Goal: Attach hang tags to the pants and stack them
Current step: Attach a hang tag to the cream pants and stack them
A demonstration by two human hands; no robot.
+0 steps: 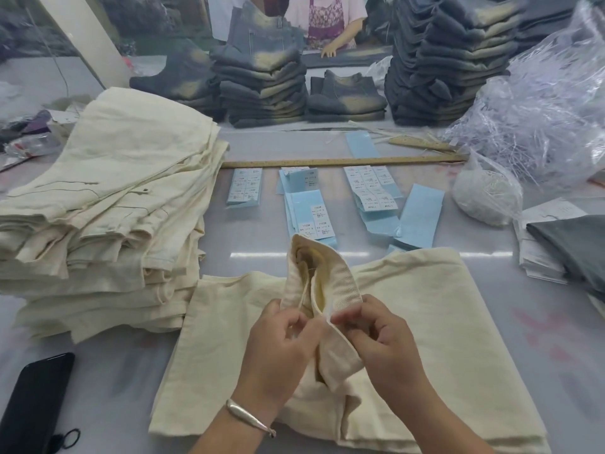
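Observation:
A folded pair of cream pants (425,322) lies on the table in front of me, its waistband (330,276) lifted upright and opened. My left hand (278,348) pinches the waistband's left edge, where a thin cream string runs. My right hand (383,339) pinches the right edge of the same waistband. A tall stack of folded cream pants (114,198) sits to the left. Light-blue hang tags with white labels (309,204) lie in several rows beyond the pants.
A wooden ruler (343,162) lies across the table past the tags. Stacks of dark washed jeans (265,83) line the far side, where a person stands. Clear plastic bags (540,103) pile at right. A black phone (32,404) lies at front left.

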